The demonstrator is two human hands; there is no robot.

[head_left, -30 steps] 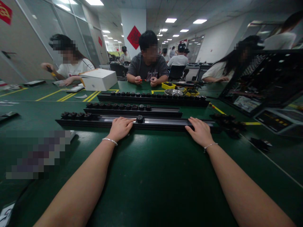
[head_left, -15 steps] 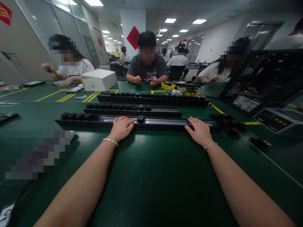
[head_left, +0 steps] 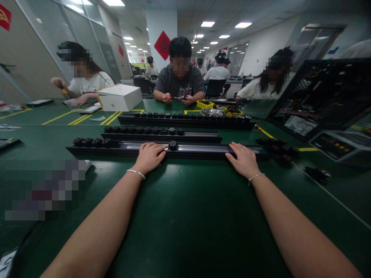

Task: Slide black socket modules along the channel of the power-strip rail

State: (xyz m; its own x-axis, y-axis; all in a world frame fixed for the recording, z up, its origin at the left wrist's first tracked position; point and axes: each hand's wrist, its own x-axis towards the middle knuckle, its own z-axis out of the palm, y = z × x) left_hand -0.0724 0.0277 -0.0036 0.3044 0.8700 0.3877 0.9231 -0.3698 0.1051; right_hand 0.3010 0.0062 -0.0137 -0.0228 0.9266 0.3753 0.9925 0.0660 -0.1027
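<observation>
A long black rail (head_left: 199, 148) with a shiny metal channel lies across the table in front of me. My left hand (head_left: 150, 155) rests on it left of centre, fingers laid over the top, the index fingertip close to a small black round socket-like piece (head_left: 173, 145) sitting in the channel. Farther right along the same rail lies my right hand (head_left: 242, 157), fingers spread, thumb at the near edge. Neither palm shows. Several similar black pieces (head_left: 92, 142) stand in a row at the rail's left end.
Behind are a second rail (head_left: 162, 136) and a third rail (head_left: 185, 122) carrying black pieces. A dark pile (head_left: 279, 148) of pieces lies at right, near a large black case (head_left: 324, 96). A white box (head_left: 121, 98) stands back left. Across the table a person (head_left: 179, 77) handles a screwdriver-like tool.
Both hands stay on the rail with almost no movement. The whole view shifts slightly left. At the right, a co-worker's head tilts lower.
</observation>
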